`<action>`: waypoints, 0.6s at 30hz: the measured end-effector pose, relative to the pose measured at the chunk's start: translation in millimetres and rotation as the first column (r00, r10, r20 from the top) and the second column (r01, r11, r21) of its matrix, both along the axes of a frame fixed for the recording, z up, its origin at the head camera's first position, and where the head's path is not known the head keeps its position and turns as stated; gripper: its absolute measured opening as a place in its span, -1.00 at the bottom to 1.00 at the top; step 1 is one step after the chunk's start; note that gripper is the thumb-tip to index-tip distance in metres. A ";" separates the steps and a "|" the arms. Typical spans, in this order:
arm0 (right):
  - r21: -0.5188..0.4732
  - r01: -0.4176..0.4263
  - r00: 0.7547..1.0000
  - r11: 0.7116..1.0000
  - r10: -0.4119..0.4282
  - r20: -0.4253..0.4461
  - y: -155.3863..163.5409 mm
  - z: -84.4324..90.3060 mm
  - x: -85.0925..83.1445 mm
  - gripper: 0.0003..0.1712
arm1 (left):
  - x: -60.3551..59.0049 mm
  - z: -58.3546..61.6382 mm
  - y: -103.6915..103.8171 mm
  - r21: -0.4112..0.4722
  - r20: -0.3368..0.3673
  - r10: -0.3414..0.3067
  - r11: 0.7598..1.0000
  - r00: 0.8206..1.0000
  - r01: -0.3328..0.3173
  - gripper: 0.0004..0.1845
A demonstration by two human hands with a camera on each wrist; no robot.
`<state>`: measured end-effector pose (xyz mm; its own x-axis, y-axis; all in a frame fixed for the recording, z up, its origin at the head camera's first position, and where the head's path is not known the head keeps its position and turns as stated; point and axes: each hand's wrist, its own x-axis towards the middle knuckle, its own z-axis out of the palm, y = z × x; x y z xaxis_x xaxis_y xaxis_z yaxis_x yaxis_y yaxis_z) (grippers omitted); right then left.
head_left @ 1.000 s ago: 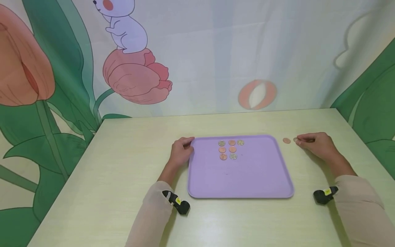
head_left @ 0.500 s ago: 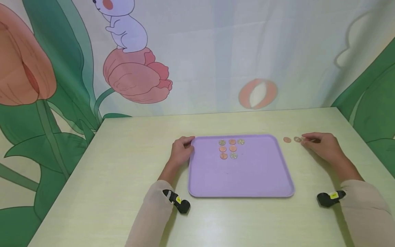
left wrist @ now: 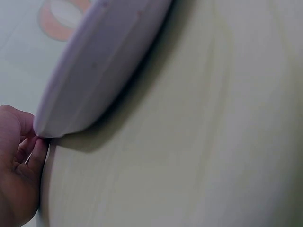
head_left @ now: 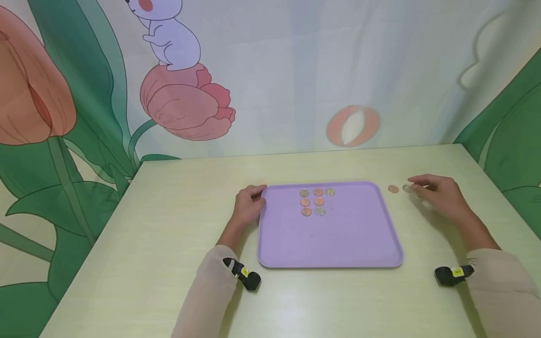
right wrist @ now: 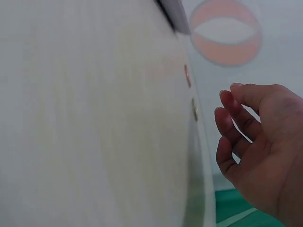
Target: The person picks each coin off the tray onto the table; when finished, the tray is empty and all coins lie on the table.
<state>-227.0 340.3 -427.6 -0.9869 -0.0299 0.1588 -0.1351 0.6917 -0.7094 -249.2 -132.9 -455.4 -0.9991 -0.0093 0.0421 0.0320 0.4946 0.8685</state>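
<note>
A purple tray (head_left: 329, 239) lies on the table, with several copper and silver coins (head_left: 319, 201) laid flat in short rows on its far left part. At the tray's far left corner my left hand (head_left: 247, 205) pinches the rim; the left wrist view shows thumb and fingertips on the tray edge (left wrist: 71, 113). Beyond the tray's right side lie a copper coin (head_left: 393, 188) and a silver coin (head_left: 406, 188). My right hand (head_left: 441, 197) hovers just right of the silver coin. Its fingers (right wrist: 226, 123) are loosely bent, with nothing visible between them in the right wrist view.
The pale wooden table (head_left: 169, 225) ends at a printed curtain (head_left: 270, 94) behind it. Both wrists carry small black cameras.
My right hand drew back to the right from the silver coin, leaving it on the table, then lifted slightly. My left hand stays on the tray corner.
</note>
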 end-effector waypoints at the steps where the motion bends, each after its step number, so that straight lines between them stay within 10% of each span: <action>1: -0.009 -0.022 1.000 1.000 0.022 -0.014 -4.2 3.1 0.3 -0.59 | 0.2 0.2 0.2 0.001 0.003 0.000 1.000 1.000 0.000 -0.52; 18: -0.106 -0.163 0.986 0.981 0.157 -0.058 -104.2 41.3 -14.1 -0.67 | -0.4 0.5 0.5 0.011 0.011 0.003 1.000 1.000 -0.003 -0.51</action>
